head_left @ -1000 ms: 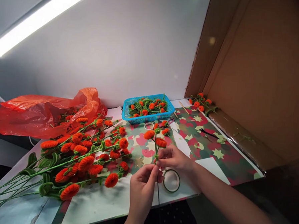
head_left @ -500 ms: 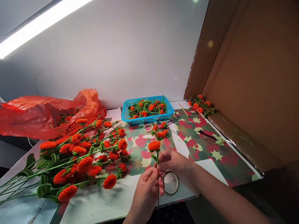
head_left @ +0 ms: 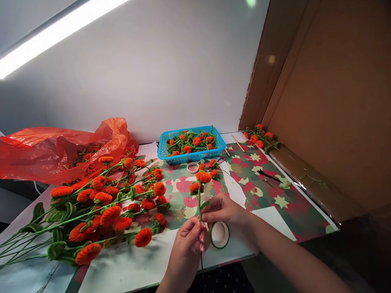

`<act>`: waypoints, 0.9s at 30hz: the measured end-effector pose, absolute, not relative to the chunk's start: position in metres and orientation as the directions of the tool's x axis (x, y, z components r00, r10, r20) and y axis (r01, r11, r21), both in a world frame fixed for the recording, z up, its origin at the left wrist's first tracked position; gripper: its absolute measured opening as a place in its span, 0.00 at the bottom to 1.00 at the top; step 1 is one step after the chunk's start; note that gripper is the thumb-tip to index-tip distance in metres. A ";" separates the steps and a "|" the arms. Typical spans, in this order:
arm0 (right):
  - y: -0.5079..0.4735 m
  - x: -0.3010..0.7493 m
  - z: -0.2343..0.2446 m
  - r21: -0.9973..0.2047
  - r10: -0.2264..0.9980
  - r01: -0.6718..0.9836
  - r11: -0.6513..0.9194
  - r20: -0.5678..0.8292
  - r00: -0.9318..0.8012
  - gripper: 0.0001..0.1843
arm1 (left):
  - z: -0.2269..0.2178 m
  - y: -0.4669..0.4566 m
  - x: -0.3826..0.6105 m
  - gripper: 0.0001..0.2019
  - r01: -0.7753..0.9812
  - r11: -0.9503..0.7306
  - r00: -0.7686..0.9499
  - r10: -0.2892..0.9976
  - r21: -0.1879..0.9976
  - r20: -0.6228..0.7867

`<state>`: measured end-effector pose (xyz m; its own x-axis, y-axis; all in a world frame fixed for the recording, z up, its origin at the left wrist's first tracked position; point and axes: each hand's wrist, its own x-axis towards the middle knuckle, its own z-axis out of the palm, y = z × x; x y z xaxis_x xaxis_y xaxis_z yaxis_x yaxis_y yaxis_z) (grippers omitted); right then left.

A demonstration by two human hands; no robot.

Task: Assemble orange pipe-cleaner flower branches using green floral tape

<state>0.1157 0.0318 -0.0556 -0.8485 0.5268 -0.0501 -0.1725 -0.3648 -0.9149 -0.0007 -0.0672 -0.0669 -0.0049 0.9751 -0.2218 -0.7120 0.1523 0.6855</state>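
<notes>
Our left hand [head_left: 186, 243] pinches the flower stem [head_left: 199, 202] between thumb and bent fingers, and our right hand [head_left: 225, 209] has its fingertips drawn narrow and closed on the same stem, just above the left ones; whether something thin is also caught between them, we cannot tell. As we judge it, this piece is partly made: at least two orange heads [head_left: 203, 177] sit at its top, a small green leaf [head_left: 206, 204] sticks out just above the right fingertips, and the stretch over our grip is green. Below the left hand the lower stalk [head_left: 202, 266] is thin and dark, so that length seems uncovered as yet. The stem stands nearly upright between our two hands, its heads above the fingers and its tail hanging below them, past the near edge of the counter [head_left: 304, 222]. Just beside the right fingers, a green-edged roll [head_left: 228, 238] rests on white paper. Behind our hands lie a smaller sprig [head_left: 213, 164] and a pale ring [head_left: 188, 169]. To our left, a heap of long stems [head_left: 109, 215] with heads and leaves looks like completed work, beside a red plastic bag [head_left: 117, 131]. Farther back, a blue basket [head_left: 195, 158] holds many short flowered pieces, which we take as work left over, and more orange flowers [head_left: 254, 138] lie in the far right corner.
</notes>
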 end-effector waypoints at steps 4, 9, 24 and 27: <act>0.031 0.118 -0.055 -0.928 0.491 -0.163 -0.335 -0.025 -0.871 0.15 | -0.067 -0.066 0.001 0.12 -0.823 0.332 0.223 0.935 0.461 -0.275; 0.033 0.122 -0.056 -0.969 0.617 -0.159 -0.189 0.009 -0.787 0.15 | -0.061 -0.065 -0.001 0.12 -0.525 0.198 -0.039 0.966 0.828 -0.255; 0.033 0.138 -0.059 -0.922 0.642 -0.314 -0.228 0.100 -0.760 0.14 | -0.055 -0.050 0.010 0.13 -0.675 0.492 0.389 0.871 0.550 -0.301; 0.035 0.137 -0.058 -0.931 0.672 -0.304 -0.204 0.093 -0.734 0.16 | -0.052 -0.049 -0.001 0.12 -0.506 0.380 0.288 0.921 0.775 -0.264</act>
